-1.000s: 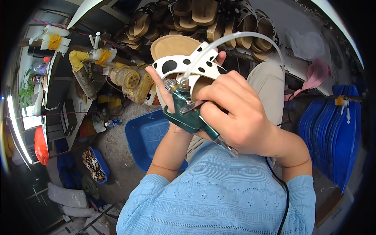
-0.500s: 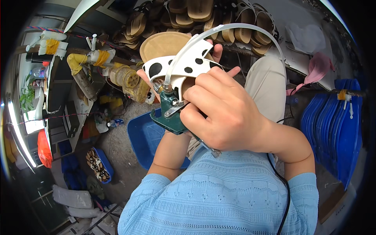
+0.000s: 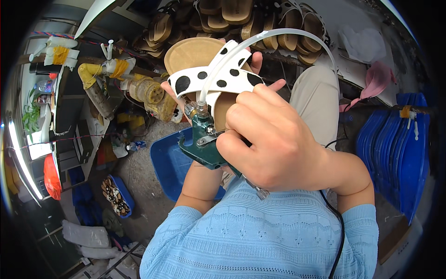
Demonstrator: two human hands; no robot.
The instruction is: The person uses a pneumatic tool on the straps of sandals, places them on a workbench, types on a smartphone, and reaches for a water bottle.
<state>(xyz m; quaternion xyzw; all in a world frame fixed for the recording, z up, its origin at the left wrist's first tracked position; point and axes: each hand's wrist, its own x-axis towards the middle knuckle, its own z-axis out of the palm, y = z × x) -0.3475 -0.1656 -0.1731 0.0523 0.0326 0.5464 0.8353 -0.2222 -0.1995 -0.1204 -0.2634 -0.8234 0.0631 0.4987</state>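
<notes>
My left hand (image 3: 256,63) supports a sandal (image 3: 193,52) from below, its fingertips showing past the far right edge and its thumb at the left. The sandal has a tan footbed and white crossed straps with black dots. My right hand (image 3: 274,135) is closed round a dark green spray gun (image 3: 203,148) with a metal lever and fittings. A translucent hose (image 3: 278,31) rises from the gun and arcs over the sandal to the right. Gun and fist hide the sandal's near end; whether the gun touches it I cannot tell.
Many similar sandals (image 3: 237,11) lie piled beyond my hands. Below at the left stands a blue basin (image 3: 169,160), with a blue crate (image 3: 121,193) of small pieces farther left. Stacked blue trays (image 3: 395,149) and a pink cloth (image 3: 378,81) are at the right. Taped yellow pipework (image 3: 95,88) juts in left.
My right hand and the spray gun have moved slightly toward me and to the right, uncovering more of the straps and footbed. My left hand still holds the sandal in nearly the same place.
</notes>
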